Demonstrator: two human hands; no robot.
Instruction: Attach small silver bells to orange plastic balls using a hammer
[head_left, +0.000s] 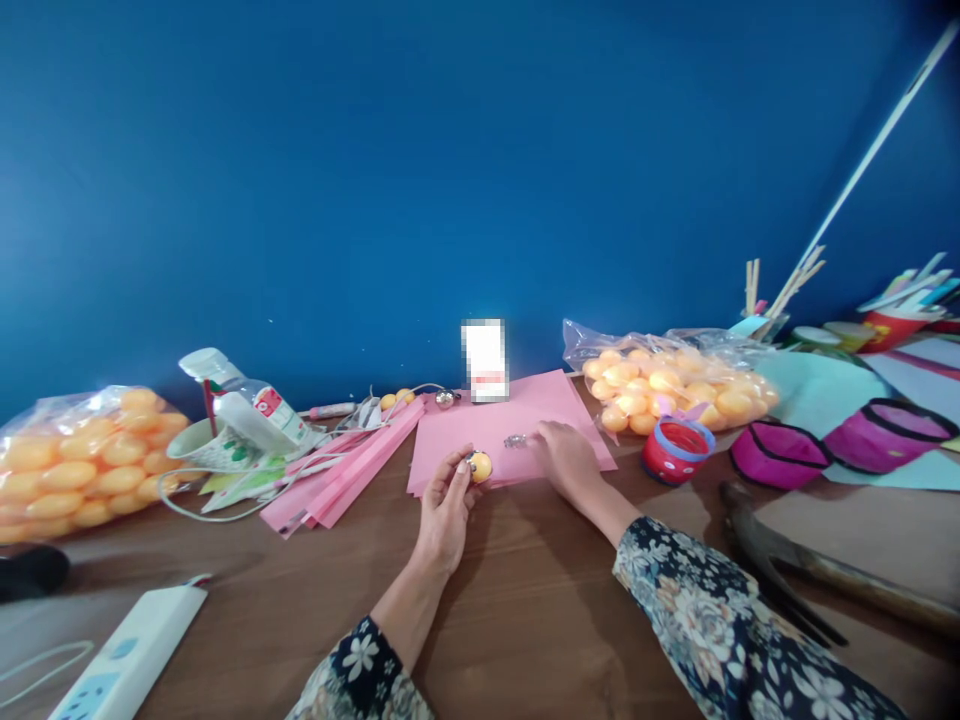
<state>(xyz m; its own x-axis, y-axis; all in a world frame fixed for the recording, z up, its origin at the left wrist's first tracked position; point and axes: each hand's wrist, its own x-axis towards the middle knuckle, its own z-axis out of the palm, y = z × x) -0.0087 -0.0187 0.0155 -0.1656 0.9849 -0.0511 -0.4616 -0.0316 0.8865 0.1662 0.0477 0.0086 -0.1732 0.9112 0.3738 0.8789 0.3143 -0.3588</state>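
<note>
My left hand is closed, thumb and fingers pinching a small round yellow piece with a dark patch on its left side. This piece is held just over the front edge of a stack of pink paper. My right hand is above the right part of the paper, its fingers smeared by motion. Just left of those fingers, a small cluster of silvery bits lies on the paper. Whether the right hand touches or holds any of them, I cannot tell.
Clear bags of yellow-orange balls flank the paper. Pink strips, a tipped bottle and a power strip are left. A red cup, magenta fabric containers and a hammer are right. A blue wall rises behind.
</note>
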